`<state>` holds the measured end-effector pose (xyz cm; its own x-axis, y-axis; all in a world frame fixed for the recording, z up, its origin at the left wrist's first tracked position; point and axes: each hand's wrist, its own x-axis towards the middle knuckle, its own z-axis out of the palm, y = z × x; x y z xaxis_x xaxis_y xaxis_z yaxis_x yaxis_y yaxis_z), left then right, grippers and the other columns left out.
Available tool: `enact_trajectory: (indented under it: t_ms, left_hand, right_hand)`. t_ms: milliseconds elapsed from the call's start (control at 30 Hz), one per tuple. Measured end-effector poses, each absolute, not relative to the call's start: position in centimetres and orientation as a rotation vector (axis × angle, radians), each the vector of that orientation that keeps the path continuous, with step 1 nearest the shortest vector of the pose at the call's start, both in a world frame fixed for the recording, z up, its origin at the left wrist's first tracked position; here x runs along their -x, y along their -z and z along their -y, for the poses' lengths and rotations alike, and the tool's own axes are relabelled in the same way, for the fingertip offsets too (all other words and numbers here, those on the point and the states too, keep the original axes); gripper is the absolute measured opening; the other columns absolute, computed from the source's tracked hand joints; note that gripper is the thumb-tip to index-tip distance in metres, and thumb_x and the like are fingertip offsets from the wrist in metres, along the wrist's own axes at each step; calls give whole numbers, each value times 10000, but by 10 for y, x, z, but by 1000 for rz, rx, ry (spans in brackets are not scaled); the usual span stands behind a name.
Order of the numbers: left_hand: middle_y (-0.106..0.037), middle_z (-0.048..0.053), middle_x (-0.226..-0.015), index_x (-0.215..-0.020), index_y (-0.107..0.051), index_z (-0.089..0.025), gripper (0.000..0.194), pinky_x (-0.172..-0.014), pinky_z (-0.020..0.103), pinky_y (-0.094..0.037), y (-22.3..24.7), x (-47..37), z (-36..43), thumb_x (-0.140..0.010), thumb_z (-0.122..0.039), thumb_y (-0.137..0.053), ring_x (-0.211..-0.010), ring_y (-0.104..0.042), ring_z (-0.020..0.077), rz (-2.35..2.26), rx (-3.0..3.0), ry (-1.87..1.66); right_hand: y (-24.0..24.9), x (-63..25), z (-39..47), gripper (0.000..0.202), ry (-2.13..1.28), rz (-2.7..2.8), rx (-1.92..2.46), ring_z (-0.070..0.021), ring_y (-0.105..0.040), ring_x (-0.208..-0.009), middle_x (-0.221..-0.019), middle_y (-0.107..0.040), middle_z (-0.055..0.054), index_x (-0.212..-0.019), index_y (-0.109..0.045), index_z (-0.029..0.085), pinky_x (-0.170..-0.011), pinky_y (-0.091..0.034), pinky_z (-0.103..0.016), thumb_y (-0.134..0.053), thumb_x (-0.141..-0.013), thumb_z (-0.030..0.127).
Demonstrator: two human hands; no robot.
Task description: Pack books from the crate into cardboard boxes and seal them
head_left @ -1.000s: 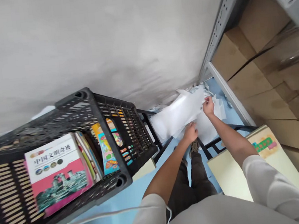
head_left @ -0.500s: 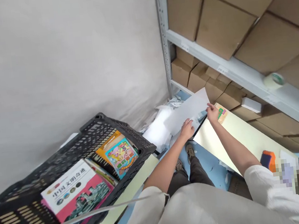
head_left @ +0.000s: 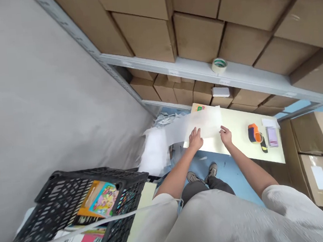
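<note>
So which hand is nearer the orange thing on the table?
The right hand, at the right edge of the white sheet; the left hand is farther from the orange thing.

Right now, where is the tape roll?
In the head view, the tape roll sits right of centre on the shelf beam, above the white box, beyond the right hand.

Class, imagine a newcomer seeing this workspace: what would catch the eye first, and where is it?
Probably the brown cardboard boxes massed on the metal shelf across the top. Next, at centre, the thin white sheet over the pale table, the left hand on it and the right hand at its edge. Then the orange tape dispenser farther right and the black crate at lower left.
</note>
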<state>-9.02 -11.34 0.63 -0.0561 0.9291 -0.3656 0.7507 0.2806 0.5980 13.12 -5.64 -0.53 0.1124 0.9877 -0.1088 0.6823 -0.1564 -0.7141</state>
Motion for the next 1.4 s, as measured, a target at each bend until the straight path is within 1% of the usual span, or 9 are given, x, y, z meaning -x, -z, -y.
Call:
enact_trajectory:
  t_ms: [167, 267, 433, 567, 667, 900, 1133, 1267, 1400]
  left_hand:
    - [-196, 189, -1852, -1713, -358, -211, 840, -1376, 576, -194, 16, 50, 115, -911, -223, -610, -1717, -201, 369, -1789, -1536, -128]
    - [-183, 199, -1853, -1730, -320, -222, 849, -1356, 650, -186, 27, 33, 118, -929, -264, -597, -1716, -181, 404, -1791, -1531, -56]
    - [-130, 201, -1862, -1746, -286, -222, 834, -1349, 682, -141, 36, 17, 120, -971, -321, -578, -1720, -134, 425, -1843, -1569, 61]
    - [-94, 197, -1868, -1749, -294, -216, 819, -1360, 653, -121, 37, 20, 121, -986, -316, -573, -1725, -114, 415, -1842, -1605, 131]
    - [-107, 197, -1867, -1744, -309, -214, 799, -1369, 619, -126, 36, 31, 116, -1000, -332, -577, -1722, -139, 405, -1835, -1609, 104]
    - [-135, 209, -1859, -1739, -318, -173, 770, -1361, 540, -213, 38, 73, 96, -1022, -305, -568, -1701, -214, 387, -1822, -1760, 147]
    - [-108, 187, -1868, -1778, -208, -222, 962, -1297, 540, -331, 52, 114, 75, -971, -435, -687, -1664, -275, 427, -1765, -1953, 161]
    - [-14, 169, -1879, -1798, -125, -234, 1069, -1274, 535, -351, 62, 124, 63, -938, -407, -736, -1642, -296, 429, -1704, -2004, 183]
    - [6, 149, -1883, -1801, -97, -267, 1120, -1273, 543, -342, 70, 129, 59, -914, -404, -765, -1637, -292, 431, -1646, -1986, 235]
  right_hand:
    - [22, -186, 88, 614, -1025, 1342, 2047, -296, -733, -1250, -1445, -724, -199, -1438, -693, 108, -1131, -563, -463, -469, -914, 338]
    - [28, -211, 99, 596, -1049, 1391, 2107, -300, -710, -1310, -1485, -700, -194, -1451, -692, 110, -1143, -557, -438, -468, -944, 331]
    - [30, -238, 105, 477, -1024, 1624, 2231, -295, -693, -1320, -1352, -754, -148, -1324, -766, 168, -1173, -530, -413, -528, -917, 242]
    - [25, -239, 100, 406, -879, 1760, 2317, -331, -627, -1382, -1504, -631, -156, -1264, -772, 203, -1151, -535, -440, -554, -921, 221]
    - [21, -224, 89, 391, -868, 1820, 2234, -323, -609, -1387, -1507, -614, -150, -1280, -746, 204, -1157, -525, -436, -537, -950, 221]
    - [26, -153, 49, 397, -1158, 1681, 2010, -243, -742, -1131, -1324, -750, -115, -1287, -739, 197, -1077, -574, -392, -555, -934, 199]
    - [44, -71, -6, 457, -1168, 1711, 2016, -261, -738, -1196, -1413, -726, -153, -1382, -709, 160, -1138, -541, -391, -588, -945, 217]
    - [56, -37, -34, 519, -1192, 1670, 2072, -287, -702, -1294, -1436, -720, -146, -1436, -667, 163, -1161, -522, -393, -611, -926, 233]
    - [65, -19, -47, 495, -1245, 1551, 2133, -276, -707, -1269, -1340, -760, -115, -1400, -665, 182, -1107, -541, -371, -615, -910, 235]
